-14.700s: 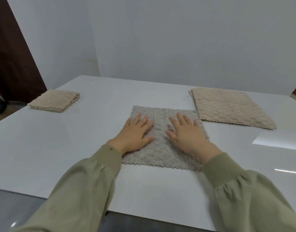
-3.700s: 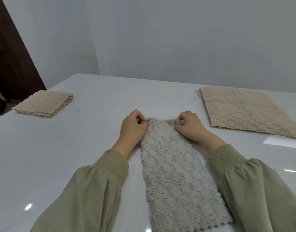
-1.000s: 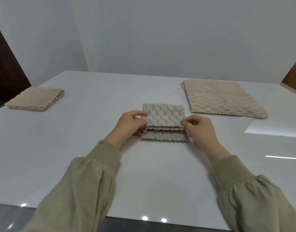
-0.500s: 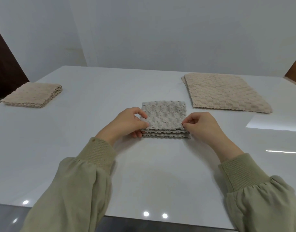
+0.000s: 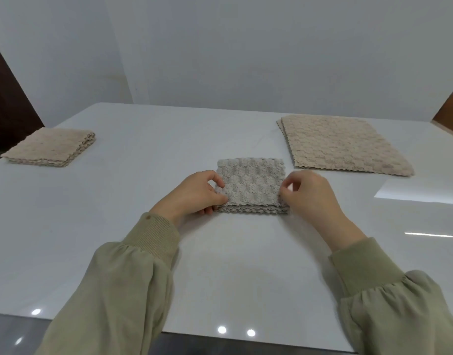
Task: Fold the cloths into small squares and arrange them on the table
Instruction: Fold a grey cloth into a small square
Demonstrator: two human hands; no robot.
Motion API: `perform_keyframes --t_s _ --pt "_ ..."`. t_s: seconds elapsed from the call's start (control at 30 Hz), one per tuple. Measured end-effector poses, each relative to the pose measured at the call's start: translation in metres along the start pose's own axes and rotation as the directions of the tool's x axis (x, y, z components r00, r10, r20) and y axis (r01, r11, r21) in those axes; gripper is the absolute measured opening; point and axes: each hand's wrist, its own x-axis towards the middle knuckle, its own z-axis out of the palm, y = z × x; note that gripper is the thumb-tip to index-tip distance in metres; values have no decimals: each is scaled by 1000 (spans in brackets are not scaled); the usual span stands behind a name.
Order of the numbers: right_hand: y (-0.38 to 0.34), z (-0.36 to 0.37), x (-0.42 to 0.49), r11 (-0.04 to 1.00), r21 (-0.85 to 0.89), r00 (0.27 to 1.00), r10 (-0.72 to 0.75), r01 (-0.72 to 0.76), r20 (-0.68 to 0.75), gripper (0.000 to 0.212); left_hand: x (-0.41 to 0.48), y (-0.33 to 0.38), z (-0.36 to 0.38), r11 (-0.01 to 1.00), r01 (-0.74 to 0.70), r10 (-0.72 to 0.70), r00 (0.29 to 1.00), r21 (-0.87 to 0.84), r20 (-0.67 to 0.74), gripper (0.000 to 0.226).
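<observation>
A grey, bumpy-textured terry cloth, folded into a small layered square, lies mid white table. Left hand pinches its left edge; right hand fingers, blurred, touch its right edge, grip unclear.

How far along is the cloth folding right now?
Done: a folded beige cloth sits at the table's far left. In hand: the grey cloth is folded to a small square, with the left hand pinching its left edge and the right hand at its right edge. Left: the flat beige cloths at the far right are unfolded.
</observation>
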Motion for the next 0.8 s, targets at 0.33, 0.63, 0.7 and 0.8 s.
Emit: perform_keyframes --t_s 0.33,0.63,0.7,0.8 --pt "-32 55 35 909 -299 938 -209 291 278 55 3 -2 -4 1000 0 0 999 -10 53 25" --pt "-24 68 36 899 -350 935 -151 264 320 60 43 -3 4 937 -68 -79 913 -341 -401 19" --pt "-24 67 35 899 -349 937 -152 264 315 60 55 0 7 933 -61 -102 900 -354 -423 24" --pt "-24 68 34 897 -352 940 -163 267 300 61 72 3 14 957 -23 -120 875 -288 -469 28"
